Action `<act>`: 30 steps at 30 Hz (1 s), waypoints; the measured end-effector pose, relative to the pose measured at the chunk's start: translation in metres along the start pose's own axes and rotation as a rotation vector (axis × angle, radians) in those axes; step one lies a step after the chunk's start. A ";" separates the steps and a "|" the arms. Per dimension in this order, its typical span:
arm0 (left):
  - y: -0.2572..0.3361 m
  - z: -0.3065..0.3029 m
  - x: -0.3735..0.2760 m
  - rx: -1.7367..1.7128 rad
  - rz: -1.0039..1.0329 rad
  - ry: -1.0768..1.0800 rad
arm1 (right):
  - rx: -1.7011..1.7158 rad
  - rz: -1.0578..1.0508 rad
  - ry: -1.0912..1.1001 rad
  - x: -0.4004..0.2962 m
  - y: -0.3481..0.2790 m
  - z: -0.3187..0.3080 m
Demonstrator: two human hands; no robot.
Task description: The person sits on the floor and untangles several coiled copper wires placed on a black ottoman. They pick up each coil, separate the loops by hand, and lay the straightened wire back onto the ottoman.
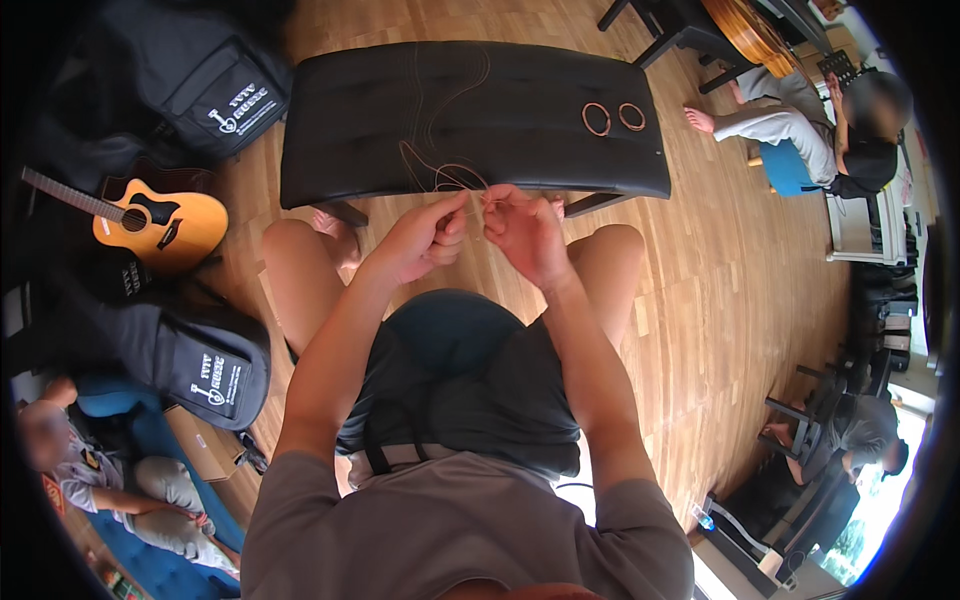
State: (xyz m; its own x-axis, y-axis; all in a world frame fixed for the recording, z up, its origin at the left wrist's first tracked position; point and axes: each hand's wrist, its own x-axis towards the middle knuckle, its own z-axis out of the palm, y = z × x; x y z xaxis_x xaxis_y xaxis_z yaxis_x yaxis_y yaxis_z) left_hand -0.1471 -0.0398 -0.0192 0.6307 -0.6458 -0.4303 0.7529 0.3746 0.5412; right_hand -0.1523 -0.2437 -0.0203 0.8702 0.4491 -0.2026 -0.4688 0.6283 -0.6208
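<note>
My left hand point(427, 238) has its fingers curled and its thumb pressed down on a thin bronze-coloured guitar string point(450, 177). Close beside it, my right hand point(527, 238) pinches the same string between thumb and fingertips. Loops of this string rise from my hands over the near edge of a black padded bench point(352, 127). On the bench's right end lie two coiled strings, a left coil point(585, 112) and a right coil point(622, 114), apart from each other. Fine loose strands point(488, 66) trail across the bench's middle.
To the left are an acoustic guitar point(199, 221) and black gig bags point(172, 337). A person sits at right with another guitar point(739, 30); others sit at lower left and lower right. A cardboard box point(196, 442) stands by the blue sofa point(150, 536).
</note>
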 end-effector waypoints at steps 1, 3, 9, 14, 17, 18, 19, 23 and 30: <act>0.003 0.000 0.000 -0.064 -0.015 -0.038 | -0.054 -0.003 0.026 -0.001 -0.004 0.000; 0.007 -0.001 -0.001 -0.152 -0.029 -0.084 | -0.175 -0.015 -0.015 -0.001 -0.008 -0.008; 0.010 -0.003 -0.001 -0.179 -0.034 -0.083 | -0.928 -0.273 0.066 0.002 -0.002 -0.007; 0.003 -0.002 0.002 -0.054 0.004 0.032 | -1.364 -0.466 0.146 -0.001 0.001 -0.003; -0.001 0.000 0.004 0.051 0.014 0.129 | -1.383 -0.304 0.154 -0.003 -0.004 -0.002; -0.001 0.000 0.005 0.076 0.019 0.132 | -1.353 -0.193 0.151 -0.004 -0.006 -0.001; -0.002 0.000 0.005 0.101 0.024 0.135 | -1.239 -0.177 0.149 -0.005 -0.003 -0.004; -0.005 -0.003 0.006 0.136 0.059 0.186 | -0.820 -0.048 0.205 -0.005 0.000 -0.003; -0.002 -0.002 0.005 0.126 0.075 0.207 | -0.229 -0.031 0.022 -0.001 -0.002 -0.009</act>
State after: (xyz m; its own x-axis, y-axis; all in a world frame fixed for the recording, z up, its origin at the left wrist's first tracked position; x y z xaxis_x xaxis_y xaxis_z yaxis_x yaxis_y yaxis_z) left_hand -0.1453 -0.0426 -0.0242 0.7187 -0.4647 -0.5173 0.6813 0.3220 0.6573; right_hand -0.1508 -0.2511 -0.0261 0.8882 0.4157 -0.1956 -0.3970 0.4803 -0.7821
